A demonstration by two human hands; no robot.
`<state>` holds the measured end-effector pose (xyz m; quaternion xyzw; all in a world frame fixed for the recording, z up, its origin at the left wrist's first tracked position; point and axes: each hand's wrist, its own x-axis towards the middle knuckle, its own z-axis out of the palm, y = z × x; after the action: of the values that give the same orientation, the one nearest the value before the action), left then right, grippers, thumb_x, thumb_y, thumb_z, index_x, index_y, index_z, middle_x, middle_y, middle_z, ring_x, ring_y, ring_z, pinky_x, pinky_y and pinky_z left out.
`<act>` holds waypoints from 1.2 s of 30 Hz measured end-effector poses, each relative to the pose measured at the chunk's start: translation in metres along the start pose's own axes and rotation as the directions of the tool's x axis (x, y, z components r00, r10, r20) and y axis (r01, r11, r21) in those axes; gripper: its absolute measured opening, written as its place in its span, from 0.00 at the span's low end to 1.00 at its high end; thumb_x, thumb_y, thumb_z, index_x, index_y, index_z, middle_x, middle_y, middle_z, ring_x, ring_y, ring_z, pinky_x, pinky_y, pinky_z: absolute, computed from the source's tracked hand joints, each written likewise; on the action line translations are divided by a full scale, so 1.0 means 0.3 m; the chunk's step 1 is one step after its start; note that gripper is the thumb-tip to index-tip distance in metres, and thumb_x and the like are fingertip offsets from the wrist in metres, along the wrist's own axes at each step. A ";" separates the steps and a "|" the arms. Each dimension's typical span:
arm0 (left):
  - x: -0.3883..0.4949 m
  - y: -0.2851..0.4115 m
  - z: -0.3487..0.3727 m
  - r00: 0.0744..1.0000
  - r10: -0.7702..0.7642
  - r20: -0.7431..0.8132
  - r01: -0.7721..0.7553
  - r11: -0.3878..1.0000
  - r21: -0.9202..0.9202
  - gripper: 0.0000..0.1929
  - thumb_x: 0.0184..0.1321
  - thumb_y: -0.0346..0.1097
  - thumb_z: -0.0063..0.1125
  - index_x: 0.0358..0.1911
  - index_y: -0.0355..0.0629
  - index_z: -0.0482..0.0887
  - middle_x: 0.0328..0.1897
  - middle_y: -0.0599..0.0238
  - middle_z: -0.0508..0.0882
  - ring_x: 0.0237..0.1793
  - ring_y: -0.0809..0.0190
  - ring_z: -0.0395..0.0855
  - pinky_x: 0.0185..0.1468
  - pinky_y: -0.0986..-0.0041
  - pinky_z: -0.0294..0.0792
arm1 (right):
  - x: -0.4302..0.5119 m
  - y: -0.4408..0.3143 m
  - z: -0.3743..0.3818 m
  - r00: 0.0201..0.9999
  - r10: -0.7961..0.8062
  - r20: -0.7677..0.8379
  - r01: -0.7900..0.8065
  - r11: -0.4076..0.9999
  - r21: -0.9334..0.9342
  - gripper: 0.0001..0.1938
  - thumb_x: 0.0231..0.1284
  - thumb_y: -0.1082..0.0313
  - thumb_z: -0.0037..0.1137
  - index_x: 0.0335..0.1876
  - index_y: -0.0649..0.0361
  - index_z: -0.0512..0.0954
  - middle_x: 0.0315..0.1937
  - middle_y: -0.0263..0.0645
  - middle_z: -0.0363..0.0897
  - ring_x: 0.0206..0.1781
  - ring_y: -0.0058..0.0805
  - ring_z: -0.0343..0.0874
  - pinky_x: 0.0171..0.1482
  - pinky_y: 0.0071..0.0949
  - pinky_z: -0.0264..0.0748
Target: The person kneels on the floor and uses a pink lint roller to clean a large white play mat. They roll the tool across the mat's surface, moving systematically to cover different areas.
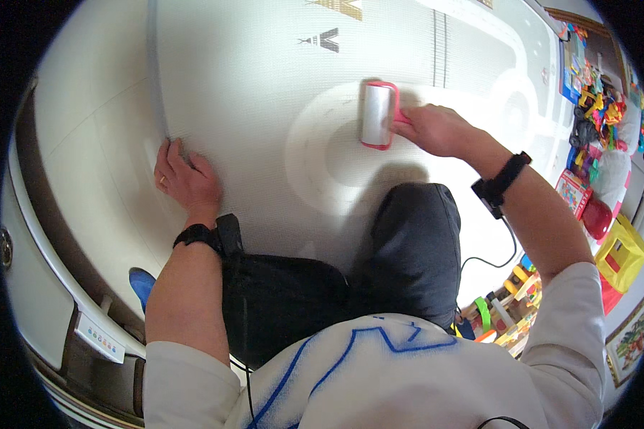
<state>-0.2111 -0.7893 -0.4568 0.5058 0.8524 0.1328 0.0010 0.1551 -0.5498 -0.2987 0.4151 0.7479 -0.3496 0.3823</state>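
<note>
My right hand (437, 128) grips the red handle of a lint roller (377, 115). The roller's pale cylinder lies against a light foam play mat (257, 96) printed with roads and small tents; whether it presses on the surface I cannot tell. My left hand (188, 174) rests at the mat's left edge, fingers bent over the border and holding no separate object. Between my arms, my knees in dark trousers (416, 252) are on or just above the mat. Black bands circle both wrists, and a cable hangs from the right one.
Pale floor tiles (102, 134) run along the mat's left side, with a blue slipper (141, 285) and a white furniture piece or appliance (37, 279) beyond. Colourful toys (601, 118) crowd the right side. More toys (499, 316) lie by my right elbow, near a yellow fabric bin (622, 254).
</note>
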 end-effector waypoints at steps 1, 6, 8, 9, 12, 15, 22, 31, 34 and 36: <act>0.002 0.002 0.004 1.000 0.023 -0.004 -0.023 1.000 0.015 0.22 0.69 0.39 0.53 0.66 0.44 0.77 0.77 0.56 0.73 0.75 0.47 0.67 0.79 0.50 0.50 | -0.005 0.006 -0.002 1.000 -0.012 0.008 0.012 1.000 -0.021 0.33 0.84 0.34 0.33 0.44 0.56 0.84 0.33 0.47 0.86 0.39 0.42 0.88 0.49 0.47 0.83; 0.014 0.023 0.005 1.000 -0.004 -0.010 0.004 1.000 -0.004 0.22 0.70 0.39 0.52 0.66 0.44 0.77 0.77 0.56 0.73 0.76 0.48 0.65 0.80 0.49 0.50 | 0.034 -0.052 -0.003 1.000 0.002 0.023 -0.002 1.000 -0.015 0.34 0.83 0.35 0.36 0.43 0.60 0.84 0.37 0.51 0.87 0.43 0.51 0.87 0.52 0.51 0.81; 0.013 0.027 -0.001 1.000 -0.007 -0.003 0.007 1.000 0.000 0.22 0.70 0.40 0.52 0.66 0.45 0.77 0.77 0.56 0.74 0.77 0.48 0.65 0.80 0.49 0.50 | 0.047 -0.096 0.000 1.000 -0.021 -0.012 0.021 1.000 0.022 0.33 0.82 0.35 0.37 0.44 0.60 0.84 0.40 0.52 0.88 0.47 0.53 0.87 0.54 0.51 0.81; 0.012 0.028 -0.003 1.000 -0.008 0.003 0.008 1.000 0.006 0.22 0.70 0.40 0.52 0.66 0.45 0.77 0.76 0.56 0.74 0.77 0.48 0.65 0.80 0.49 0.50 | 0.059 -0.118 0.000 0.996 -0.078 -0.043 0.079 0.997 0.020 0.33 0.82 0.36 0.36 0.46 0.60 0.84 0.42 0.53 0.88 0.49 0.54 0.87 0.56 0.52 0.81; 0.012 0.023 -0.007 1.000 0.002 -0.018 -0.002 1.000 0.015 0.22 0.70 0.40 0.52 0.66 0.45 0.77 0.77 0.55 0.74 0.76 0.47 0.66 0.80 0.49 0.50 | 0.068 -0.125 0.001 0.996 -0.086 -0.040 0.088 0.995 0.054 0.33 0.82 0.36 0.38 0.48 0.60 0.85 0.41 0.53 0.87 0.47 0.53 0.87 0.56 0.50 0.81; 0.011 0.019 0.002 1.000 0.018 -0.026 -0.018 1.000 -0.019 0.23 0.70 0.40 0.52 0.67 0.46 0.77 0.77 0.55 0.74 0.75 0.47 0.67 0.79 0.48 0.50 | 0.035 -0.046 0.037 0.995 -0.047 -0.084 0.067 0.966 0.251 0.31 0.82 0.37 0.42 0.54 0.60 0.85 0.39 0.52 0.87 0.44 0.47 0.87 0.54 0.46 0.81; 0.012 0.019 0.003 0.998 0.046 -0.040 -0.045 0.999 0.027 0.23 0.69 0.39 0.52 0.67 0.45 0.77 0.76 0.54 0.74 0.74 0.46 0.68 0.78 0.48 0.52 | -0.176 0.187 0.214 0.917 0.386 -0.100 -0.185 0.632 0.753 0.30 0.82 0.39 0.48 0.60 0.64 0.83 0.43 0.48 0.88 0.47 0.35 0.84 0.57 0.37 0.79; 0.005 0.018 0.009 0.999 0.010 -0.038 -0.011 1.000 -0.004 0.24 0.68 0.39 0.52 0.67 0.43 0.77 0.76 0.56 0.73 0.76 0.48 0.66 0.78 0.49 0.52 | -0.065 0.148 0.229 0.956 0.213 -0.201 -0.093 0.871 0.482 0.36 0.81 0.33 0.43 0.55 0.68 0.82 0.43 0.59 0.88 0.50 0.52 0.89 0.56 0.45 0.82; 0.007 0.021 0.001 1.000 0.004 -0.008 -0.004 1.000 0.012 0.24 0.68 0.39 0.51 0.68 0.43 0.76 0.77 0.55 0.73 0.76 0.47 0.66 0.79 0.48 0.51 | -0.010 0.115 0.165 0.967 0.180 -0.178 -0.082 0.890 0.449 0.34 0.81 0.34 0.43 0.57 0.65 0.82 0.45 0.58 0.88 0.52 0.52 0.88 0.58 0.47 0.81; 0.012 0.024 -0.004 1.000 -0.008 0.009 0.008 1.000 0.012 0.25 0.69 0.39 0.52 0.68 0.42 0.76 0.77 0.54 0.73 0.76 0.47 0.66 0.79 0.48 0.51 | 0.017 0.107 0.118 0.972 0.114 -0.205 -0.021 0.912 0.410 0.34 0.81 0.34 0.42 0.58 0.63 0.82 0.46 0.57 0.88 0.53 0.52 0.88 0.60 0.47 0.80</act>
<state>-0.2069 -0.7833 -0.4534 0.5029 0.8552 0.1254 0.0026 0.1919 -0.5645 -0.3263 0.5478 0.6825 -0.4343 0.2131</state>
